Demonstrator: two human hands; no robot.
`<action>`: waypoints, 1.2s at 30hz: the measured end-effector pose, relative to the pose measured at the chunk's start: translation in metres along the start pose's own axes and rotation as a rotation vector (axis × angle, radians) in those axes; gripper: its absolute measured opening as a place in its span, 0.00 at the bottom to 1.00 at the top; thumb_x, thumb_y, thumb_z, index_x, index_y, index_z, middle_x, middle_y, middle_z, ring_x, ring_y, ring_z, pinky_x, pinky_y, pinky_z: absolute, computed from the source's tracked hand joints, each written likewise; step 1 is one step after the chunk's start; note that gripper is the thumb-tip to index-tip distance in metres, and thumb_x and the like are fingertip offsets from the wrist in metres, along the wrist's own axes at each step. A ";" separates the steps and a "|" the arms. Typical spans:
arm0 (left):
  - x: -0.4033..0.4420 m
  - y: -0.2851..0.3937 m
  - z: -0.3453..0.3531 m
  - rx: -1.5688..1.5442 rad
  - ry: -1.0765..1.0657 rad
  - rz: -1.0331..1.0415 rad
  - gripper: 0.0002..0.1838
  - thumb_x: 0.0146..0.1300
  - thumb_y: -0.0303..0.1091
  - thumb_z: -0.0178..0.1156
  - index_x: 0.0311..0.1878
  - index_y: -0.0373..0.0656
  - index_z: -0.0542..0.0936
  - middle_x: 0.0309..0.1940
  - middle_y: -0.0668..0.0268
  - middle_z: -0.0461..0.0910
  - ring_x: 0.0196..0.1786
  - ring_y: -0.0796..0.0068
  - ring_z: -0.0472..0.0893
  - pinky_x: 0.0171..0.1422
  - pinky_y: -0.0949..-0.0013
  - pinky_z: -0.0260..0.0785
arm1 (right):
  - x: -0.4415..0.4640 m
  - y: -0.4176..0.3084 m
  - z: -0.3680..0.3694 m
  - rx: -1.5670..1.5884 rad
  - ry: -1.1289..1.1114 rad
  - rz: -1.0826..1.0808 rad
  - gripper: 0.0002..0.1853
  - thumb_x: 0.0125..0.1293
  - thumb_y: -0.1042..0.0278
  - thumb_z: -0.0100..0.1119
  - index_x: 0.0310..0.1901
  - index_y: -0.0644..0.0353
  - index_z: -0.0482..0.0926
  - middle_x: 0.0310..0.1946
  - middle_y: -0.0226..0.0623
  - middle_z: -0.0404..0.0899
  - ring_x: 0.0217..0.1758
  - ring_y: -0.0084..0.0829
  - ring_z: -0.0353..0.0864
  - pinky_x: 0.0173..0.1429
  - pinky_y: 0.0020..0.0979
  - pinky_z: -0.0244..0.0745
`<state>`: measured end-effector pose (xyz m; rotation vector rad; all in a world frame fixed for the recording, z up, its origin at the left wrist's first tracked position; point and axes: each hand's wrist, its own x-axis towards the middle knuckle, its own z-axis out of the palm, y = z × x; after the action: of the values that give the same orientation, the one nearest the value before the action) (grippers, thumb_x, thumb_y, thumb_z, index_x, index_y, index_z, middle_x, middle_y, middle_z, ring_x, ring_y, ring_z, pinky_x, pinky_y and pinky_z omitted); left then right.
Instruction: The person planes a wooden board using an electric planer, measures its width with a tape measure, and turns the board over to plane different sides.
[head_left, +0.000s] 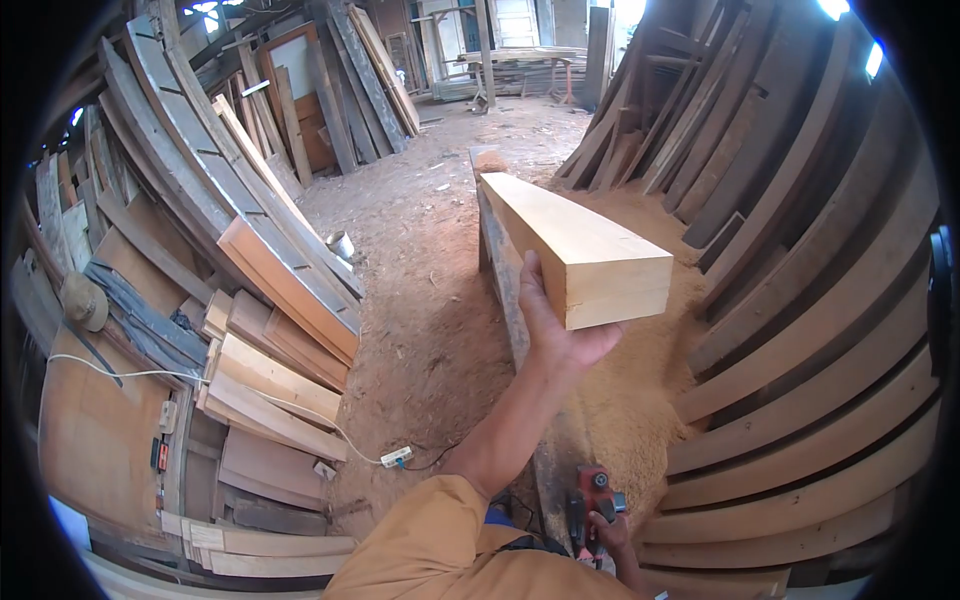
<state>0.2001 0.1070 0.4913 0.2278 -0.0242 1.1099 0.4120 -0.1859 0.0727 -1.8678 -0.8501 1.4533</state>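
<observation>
A thick, pale squared timber (575, 235) stretches away from me above a narrow bench (512, 318), its near end toward me. My left hand (562, 335) grips that near end from below and from the left side, the thumb up along the side face. Low in the view, my right hand (612, 532) is closed around the handle of a red and black electric hand planer (592, 497), close to my body. The planer is apart from the timber. Its underside is hidden.
Wood shavings (635, 400) are heaped right of the bench. Boards (800, 380) lean along the right wall; more planks (275, 385) stand and lie on the left. A white power strip (396, 457) with a cord lies on the dirt floor, near a metal can (341, 243).
</observation>
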 end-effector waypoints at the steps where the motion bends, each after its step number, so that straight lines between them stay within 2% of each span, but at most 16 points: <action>1: 0.000 0.000 0.001 -0.004 0.006 -0.004 0.41 0.74 0.74 0.36 0.71 0.52 0.74 0.61 0.63 0.80 0.63 0.59 0.82 0.66 0.48 0.77 | 0.000 -0.001 -0.001 0.000 -0.003 0.007 0.18 0.68 0.53 0.70 0.32 0.63 0.85 0.23 0.32 0.83 0.26 0.25 0.82 0.33 0.32 0.76; 7: -0.001 -0.002 -0.003 0.034 -0.021 -0.005 0.41 0.73 0.75 0.36 0.73 0.53 0.72 0.62 0.62 0.79 0.65 0.60 0.81 0.66 0.49 0.77 | -0.006 -0.010 0.001 0.045 0.000 0.041 0.17 0.68 0.55 0.71 0.33 0.63 0.85 0.23 0.33 0.83 0.26 0.26 0.82 0.32 0.32 0.76; 10: -0.002 -0.004 -0.009 -0.010 -0.016 0.015 0.41 0.73 0.74 0.35 0.73 0.52 0.72 0.62 0.60 0.79 0.65 0.57 0.80 0.68 0.47 0.76 | -0.001 -0.003 0.001 0.052 0.004 0.043 0.17 0.69 0.56 0.71 0.32 0.63 0.85 0.23 0.33 0.83 0.25 0.26 0.82 0.31 0.32 0.75; 13: -0.006 0.001 -0.013 0.011 0.023 0.006 0.40 0.73 0.72 0.35 0.74 0.52 0.71 0.64 0.58 0.78 0.67 0.52 0.79 0.72 0.36 0.71 | 0.005 0.008 0.000 0.015 0.005 0.016 0.17 0.69 0.55 0.70 0.32 0.63 0.84 0.23 0.33 0.82 0.25 0.26 0.82 0.31 0.32 0.76; 16: -0.013 0.005 -0.018 0.047 -0.031 -0.007 0.40 0.73 0.70 0.36 0.74 0.52 0.71 0.66 0.57 0.77 0.69 0.45 0.78 0.73 0.24 0.65 | 0.003 0.008 -0.001 -0.013 -0.017 -0.038 0.17 0.69 0.55 0.70 0.32 0.62 0.84 0.22 0.32 0.82 0.24 0.26 0.82 0.29 0.33 0.76; 19: -0.015 0.007 -0.038 -0.058 -0.235 -0.005 0.41 0.72 0.65 0.49 0.77 0.43 0.70 0.68 0.42 0.75 0.71 0.20 0.70 0.76 0.21 0.60 | -0.002 -0.002 -0.003 -0.047 -0.035 -0.055 0.18 0.69 0.54 0.70 0.33 0.63 0.84 0.22 0.33 0.82 0.25 0.26 0.82 0.30 0.33 0.77; 22: -0.021 0.009 -0.041 -0.026 -0.174 0.005 0.42 0.74 0.65 0.49 0.78 0.42 0.69 0.71 0.39 0.72 0.72 0.19 0.68 0.76 0.20 0.58 | -0.006 -0.001 -0.009 -0.129 -0.038 -0.030 0.19 0.67 0.51 0.71 0.34 0.63 0.86 0.26 0.34 0.84 0.28 0.26 0.84 0.33 0.33 0.78; 25: -0.017 0.016 -0.046 -0.021 -0.345 -0.034 0.40 0.76 0.62 0.50 0.78 0.40 0.68 0.72 0.32 0.68 0.73 0.18 0.67 0.78 0.22 0.59 | -0.018 -0.003 -0.015 -0.161 -0.015 -0.025 0.21 0.65 0.48 0.72 0.37 0.63 0.87 0.29 0.35 0.86 0.33 0.29 0.87 0.39 0.35 0.81; 27: -0.013 0.029 -0.056 0.054 -0.288 -0.083 0.40 0.75 0.64 0.50 0.77 0.42 0.70 0.70 0.39 0.73 0.71 0.19 0.70 0.76 0.21 0.60 | -0.039 -0.010 -0.020 -0.217 0.027 -0.020 0.23 0.63 0.46 0.72 0.39 0.62 0.88 0.31 0.35 0.87 0.37 0.31 0.88 0.44 0.37 0.82; 31: -0.021 0.049 -0.041 0.034 -0.248 -0.158 0.41 0.76 0.61 0.52 0.79 0.37 0.66 0.72 0.30 0.68 0.75 0.20 0.64 0.81 0.24 0.56 | -0.056 -0.004 -0.023 -0.256 0.044 0.004 0.24 0.64 0.46 0.71 0.40 0.65 0.87 0.30 0.37 0.87 0.34 0.30 0.89 0.41 0.36 0.83; 36: -0.029 0.053 -0.030 0.015 -0.224 -0.113 0.41 0.78 0.59 0.52 0.79 0.34 0.65 0.74 0.23 0.60 0.79 0.19 0.57 0.84 0.25 0.51 | -0.036 0.035 -0.024 -0.185 -0.035 0.067 0.25 0.64 0.44 0.71 0.42 0.64 0.87 0.31 0.37 0.87 0.38 0.33 0.89 0.46 0.38 0.83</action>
<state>0.1368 0.1094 0.4670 0.3619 -0.1997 0.9685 0.4326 -0.2376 0.0710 -2.0294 -0.9765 1.4949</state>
